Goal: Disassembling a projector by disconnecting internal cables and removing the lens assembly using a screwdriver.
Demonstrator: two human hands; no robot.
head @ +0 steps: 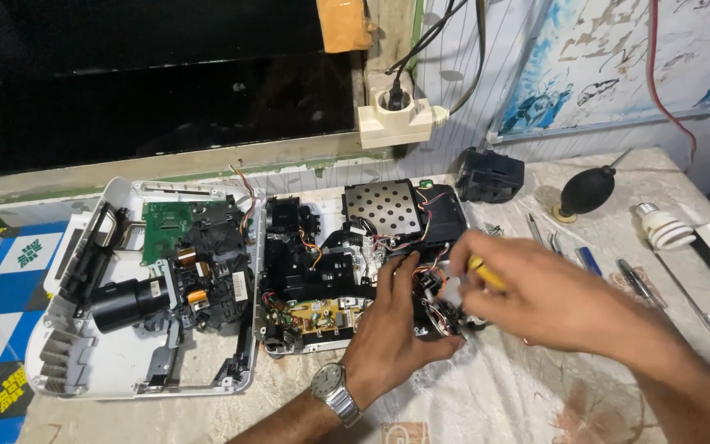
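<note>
White shell [59,329] lies open at far left, 9 o'clock of the bench; it carries a black lens barrel [125,302] and a green board [168,222]. Just right of it, touching edge to edge, sits the black chassis [322,263], with a perforated metal plate [383,205] at its 1 o'clock corner and a tan board [322,314] at its 6 o'clock edge.

Left hand [392,329] (steel watch [334,390] on the wrist) comes in from 6 o'clock, fingers curled around the chassis's right end, thumb on top.

Right hand [552,300] enters from 4 o'clock, fingers closed around a yellow-handled screwdriver [485,273]; its tip is hidden among the wires.

Beyond, at 2 o'clock: black block [491,174], rubber blower [587,191], white bulb [664,228]. Loose pens [589,261] lie at 3 o'clock on the cloth [495,395].
</note>
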